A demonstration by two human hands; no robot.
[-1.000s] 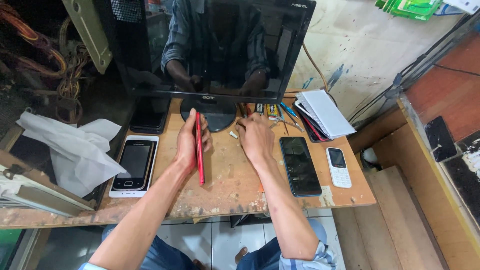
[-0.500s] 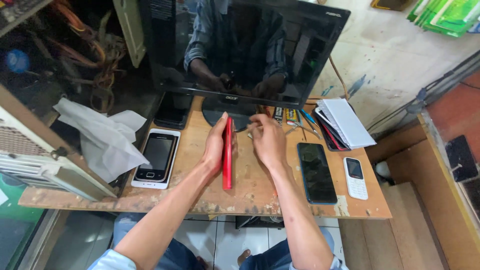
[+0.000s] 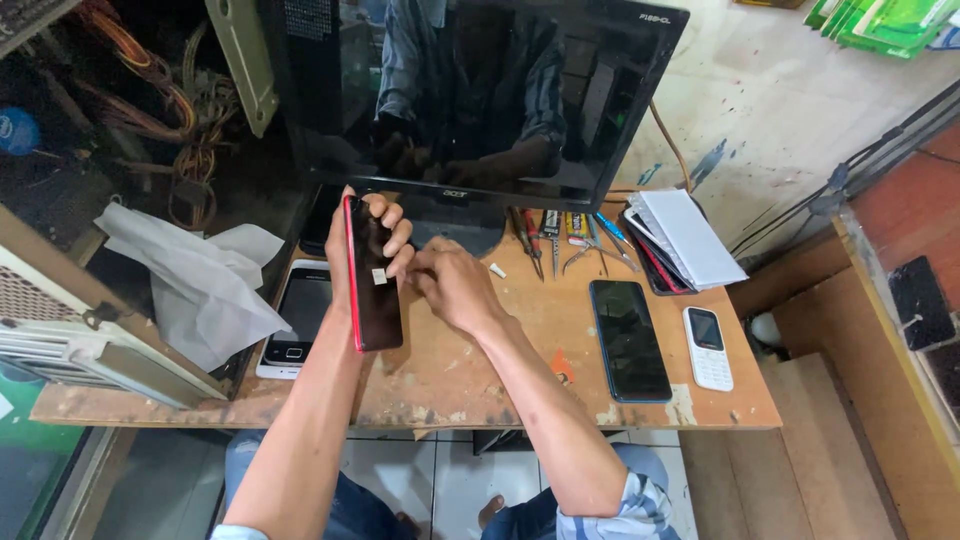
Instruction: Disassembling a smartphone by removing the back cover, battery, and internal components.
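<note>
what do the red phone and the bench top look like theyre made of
Red phone: glossy dark back, likely glass or polished plastic, since it reflects light; red rim, material unclear. Bench top: bare wood or plywood, matt, scuffed and stained, edges chipped.

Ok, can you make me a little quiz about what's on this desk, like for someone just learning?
1. True or false: the left hand holds the red-edged phone tilted up off the wooden desk.
2. Which lies nearest the desk's right edge? A) the white keypad phone B) the black phone C) the crumpled white paper
3. Fill in: the right hand reaches toward the phone's ____ side.

Key: 1 true. 2 A. 3 the right side, where the left fingers wrap round it.
</note>
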